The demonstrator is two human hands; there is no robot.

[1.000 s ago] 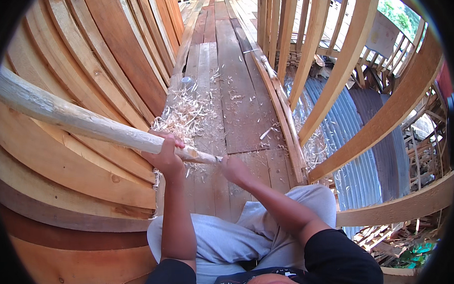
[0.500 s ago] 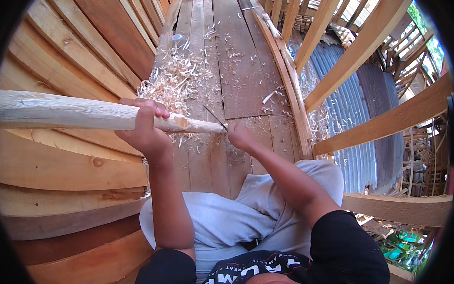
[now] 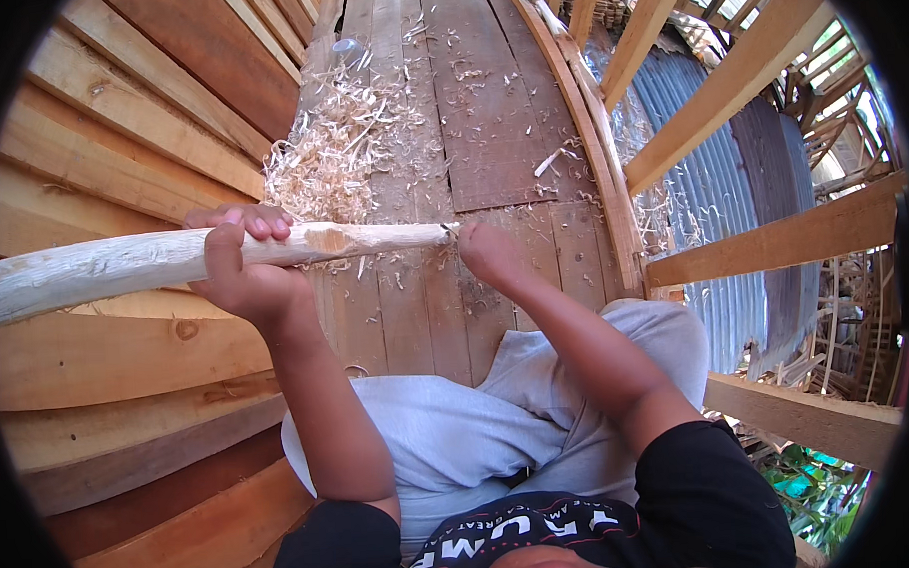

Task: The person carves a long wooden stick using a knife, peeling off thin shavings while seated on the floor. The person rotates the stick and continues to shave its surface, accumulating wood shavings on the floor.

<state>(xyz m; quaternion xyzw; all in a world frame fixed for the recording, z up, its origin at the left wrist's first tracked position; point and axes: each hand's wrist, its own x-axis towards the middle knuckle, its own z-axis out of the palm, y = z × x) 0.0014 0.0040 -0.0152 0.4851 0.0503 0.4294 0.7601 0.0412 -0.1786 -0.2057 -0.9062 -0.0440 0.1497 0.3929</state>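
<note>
A long peeled wooden pole (image 3: 103, 266) lies crosswise in front of me, running from the left rim to a thinner end near the middle. My left hand (image 3: 246, 263) is wrapped round it, thumb on the near side and fingers over the top. Just right of the grip, a fresh yellowish cut patch shows on the wood. At the thin end my right hand (image 3: 491, 255) is closed in a fist round a knife (image 3: 449, 228). Only a short dark bit of the blade shows against the tip; the handle is hidden in the fist.
Curled wood shavings (image 3: 335, 158) are heaped on the plank floor (image 3: 416, 325), with a clear cup (image 3: 346, 51) behind them. Boards (image 3: 127, 356) wall the left side. A timber railing (image 3: 763, 235) borders the right, with corrugated metal sheeting (image 3: 701, 165) beyond. My legs are folded below.
The pole and my left hand have shifted left, and the pole's left end tilts lower. The knife blade, seen long and slanted before, now shows only as a short bit at the tip.
</note>
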